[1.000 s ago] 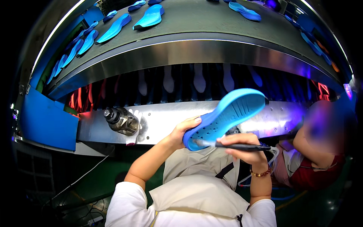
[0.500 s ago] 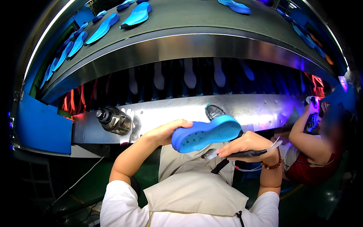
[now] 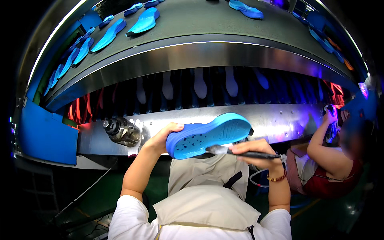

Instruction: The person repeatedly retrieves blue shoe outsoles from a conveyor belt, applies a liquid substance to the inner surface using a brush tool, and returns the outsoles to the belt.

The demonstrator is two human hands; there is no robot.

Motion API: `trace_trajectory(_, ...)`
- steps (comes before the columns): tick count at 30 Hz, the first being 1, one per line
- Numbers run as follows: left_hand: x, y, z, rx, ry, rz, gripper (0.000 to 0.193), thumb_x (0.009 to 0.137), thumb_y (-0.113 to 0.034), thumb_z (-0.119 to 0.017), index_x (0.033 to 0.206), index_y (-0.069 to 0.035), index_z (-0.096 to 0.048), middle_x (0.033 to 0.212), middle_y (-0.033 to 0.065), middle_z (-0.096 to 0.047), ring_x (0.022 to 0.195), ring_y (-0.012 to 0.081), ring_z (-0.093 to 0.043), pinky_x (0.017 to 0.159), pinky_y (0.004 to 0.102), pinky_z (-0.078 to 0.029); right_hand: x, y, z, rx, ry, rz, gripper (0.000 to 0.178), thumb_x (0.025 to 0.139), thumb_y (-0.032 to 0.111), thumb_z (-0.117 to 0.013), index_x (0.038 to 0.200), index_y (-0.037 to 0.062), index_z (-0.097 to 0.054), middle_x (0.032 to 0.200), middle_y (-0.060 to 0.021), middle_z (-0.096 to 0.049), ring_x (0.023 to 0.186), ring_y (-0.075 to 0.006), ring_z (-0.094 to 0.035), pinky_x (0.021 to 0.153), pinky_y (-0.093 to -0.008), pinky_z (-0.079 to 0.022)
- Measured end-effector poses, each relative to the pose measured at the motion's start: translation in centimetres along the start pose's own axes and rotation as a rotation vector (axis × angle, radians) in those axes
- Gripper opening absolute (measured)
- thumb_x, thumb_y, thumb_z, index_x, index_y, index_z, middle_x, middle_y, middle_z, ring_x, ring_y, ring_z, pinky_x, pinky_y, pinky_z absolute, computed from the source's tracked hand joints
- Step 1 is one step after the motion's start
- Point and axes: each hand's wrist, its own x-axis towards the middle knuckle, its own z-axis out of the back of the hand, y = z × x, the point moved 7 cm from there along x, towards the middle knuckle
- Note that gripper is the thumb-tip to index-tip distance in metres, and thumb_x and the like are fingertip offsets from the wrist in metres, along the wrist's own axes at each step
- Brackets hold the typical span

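My left hand [image 3: 163, 138] grips one end of a bright blue shoe sole [image 3: 218, 130], thumb over its rim. The sole is tilted so that its hollow inner face, with dark round holes near the left end, shows. In my right hand [image 3: 256, 149] is a brush [image 3: 218, 149] with a black handle, held between thumb and fingers. Its pale bristles touch the sole's lower rim and inner face near the holed end, where a wet-looking patch shows. A beaded bracelet [image 3: 277, 177] is around my right wrist.
Ahead, a dark conveyor belt [image 3: 192, 30] carries several blue soles [image 3: 144, 22]. Soles also stand in the slot under it. A metal pot with a black knob [image 3: 124, 132] rests on the steel ledge [image 3: 280, 124], beside a white glove-like item [image 3: 139, 125]. A co-worker [image 3: 330, 160] sits at right.
The sole has moved slightly left and turned its inner face more into view. My right hand has brought the brush from below the sole onto it.
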Motion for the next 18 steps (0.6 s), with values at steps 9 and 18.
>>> trace_trajectory(9, 4.7, 3.5, -2.4, -0.57, 0.177, -0.313, 0.083, 0.081, -0.071, -0.022, 0.134, -0.008, -0.033, 0.127, 0.0216, -0.045, 0.111, 0.0338, -0.05, 0.095, 0.0486, -0.039, 1.3, -0.3, -0.2, -0.008, -0.34, -0.099, 0.02, 0.07, -0.002, -0.065, 0.09, -0.0021, -0.066, 0.09, -0.0134, -0.065, 0.088, -0.0229, -0.061, 0.079, -0.0311, -0.047)
trace_trajectory(18, 5.2, 3.6, 1.0, -0.426, -0.14, -0.366, 0.088, 0.08, -0.074, -0.015, 0.124, -0.001, -0.042, 0.113, 0.0196, -0.052, 0.102, 0.0331, -0.054, 0.088, 0.0486, -0.045, 2.0, 3.8, -5.7, -0.31, -0.127, 0.206, 0.019, 0.065, 0.001, -0.066, 0.084, 0.0048, -0.063, 0.083, -0.0104, -0.064, 0.076, -0.0251, -0.063, 0.069, -0.0324, -0.051)
